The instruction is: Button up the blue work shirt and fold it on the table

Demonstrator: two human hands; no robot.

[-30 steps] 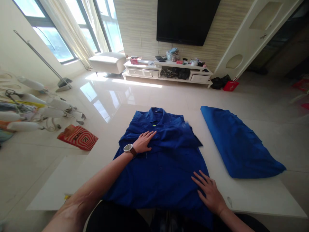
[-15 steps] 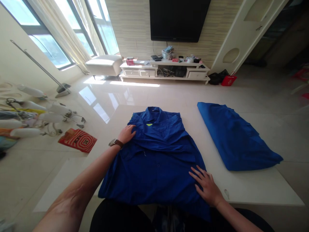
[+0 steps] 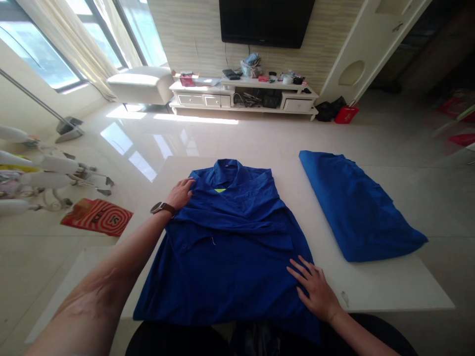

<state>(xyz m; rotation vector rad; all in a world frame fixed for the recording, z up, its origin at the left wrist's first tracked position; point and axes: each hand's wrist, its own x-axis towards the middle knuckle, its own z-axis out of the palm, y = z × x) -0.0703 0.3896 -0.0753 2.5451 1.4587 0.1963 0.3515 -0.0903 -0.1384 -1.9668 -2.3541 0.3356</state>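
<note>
A blue collared shirt [image 3: 230, 267] lies on the white table [image 3: 393, 287] in front of me, collar at the far end and sleeves folded across its chest. A bit of yellow-green shows just below the collar, and a short white thread lies on the cloth. My left hand [image 3: 180, 193], a watch on its wrist, rests with outstretched fingers at the shirt's left shoulder edge. Fingers spread, my right hand [image 3: 315, 289] lies flat on the shirt's lower right side. The shirt's near hem hangs over the table edge.
Folded blue cloth [image 3: 359, 207] lies on the table's right side. A red-striped bag [image 3: 97, 216] is on the floor at left, below sewing-thread cones or similar white objects [image 3: 52, 163]. Beyond stand a white TV cabinet [image 3: 193, 100] and a padded stool [image 3: 141, 84].
The view has shifted slightly, so most things sit further left. My left hand is nearer the shirt's shoulder corner, and the left side of the shirt spreads wider. My right hand stays on the cloth.
</note>
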